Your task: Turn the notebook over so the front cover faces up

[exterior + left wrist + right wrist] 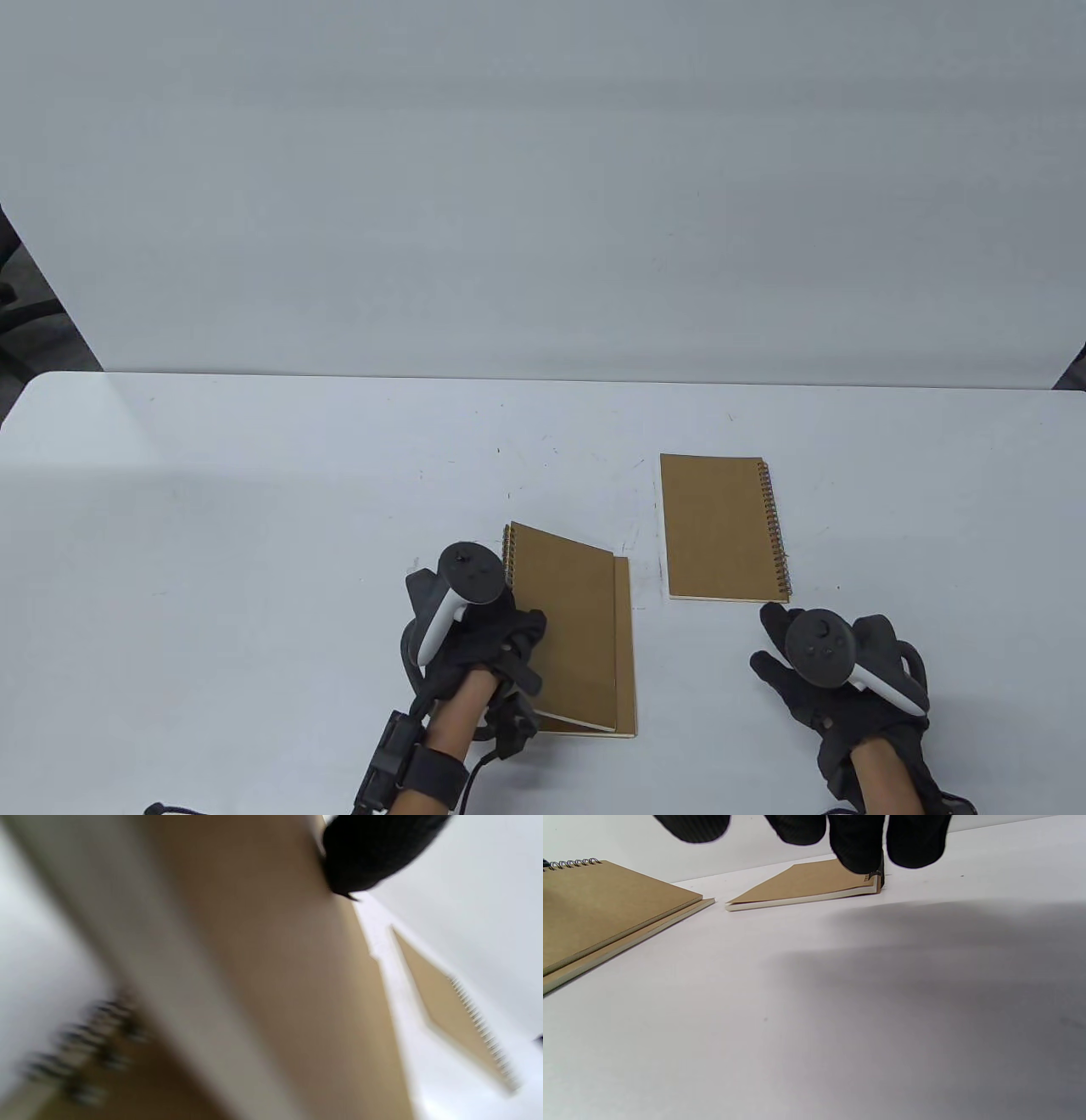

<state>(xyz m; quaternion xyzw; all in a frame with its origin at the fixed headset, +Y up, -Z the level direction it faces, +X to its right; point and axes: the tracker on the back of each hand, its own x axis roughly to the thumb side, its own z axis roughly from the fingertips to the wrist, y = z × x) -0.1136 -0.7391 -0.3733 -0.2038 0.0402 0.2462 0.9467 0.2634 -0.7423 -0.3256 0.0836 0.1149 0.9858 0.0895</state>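
Observation:
A brown spiral notebook point(564, 628) lies at the near centre with its left, spiral edge raised, resting slanted on a second brown notebook point(626, 654) beneath it. My left hand point(505, 649) grips the raised notebook at its left edge. The left wrist view shows its cover point(271, 963), blurred, with one fingertip point(373, 853) on it. Another brown notebook point(721, 526) lies flat to the right, spiral on its right side. My right hand point(776, 641) is open with fingers spread, just near of that notebook's near right corner point(874, 882), holding nothing.
The white table point(254, 526) stretches wide on the left and behind the notebooks. A white wall panel point(543, 187) stands along the table's far edge. A cable runs from my left wrist point(475, 764) toward the near edge.

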